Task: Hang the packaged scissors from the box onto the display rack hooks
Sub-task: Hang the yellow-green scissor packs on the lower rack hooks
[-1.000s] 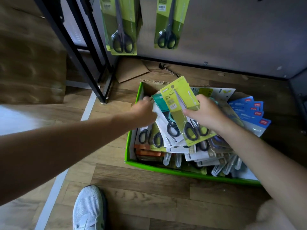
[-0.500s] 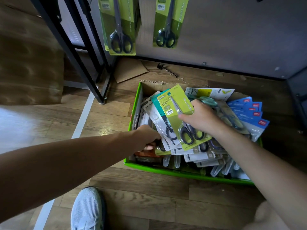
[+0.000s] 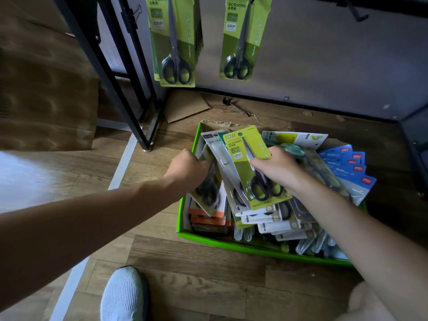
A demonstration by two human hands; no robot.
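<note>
Head-height view down onto a wooden floor (image 3: 208, 274), with the grey back panel of a display rack (image 3: 324, 54) across the top. Already hung there, tops cut off by the upper edge of view: one hanging pack (image 3: 173, 42) of green-carded scissors near the panel's left end, and a second hanging pack (image 3: 240, 42) just beside it, handles down.

On the floor in front of the rack, a green box (image 3: 231, 242), open-topped and crammed with packaged scissors in overlapping layers. Blue packs (image 3: 345, 167) fanned along the right edge, orange-edged packs (image 3: 208, 220) stacked in the front left corner.

Right hand (image 3: 278, 167) over the middle of the box, fingers curled round a fan of several packs, with a green pack (image 3: 245, 156) marked SCISSORS uppermost and its top end aimed at the rack. Probably bundled to save trips, and tilted up to keep the hanging ends within reach.

Left hand (image 3: 187, 169) at the box's left edge, closed on a dull olive pack (image 3: 209, 200), tilted clear of the stack with handles low. Apparently drawn out to join the bundle.

Smaller still, by the rack's foot: a cardboard scrap (image 3: 185, 105) and a loose metal hook (image 3: 234, 106). One pale shoe (image 3: 122, 295) at the bottom of view.

Compared with half a second earlier: left hand up from the front left corner to the left edge, now with a pack lifted out. Right hand's fan much as it was.
</note>
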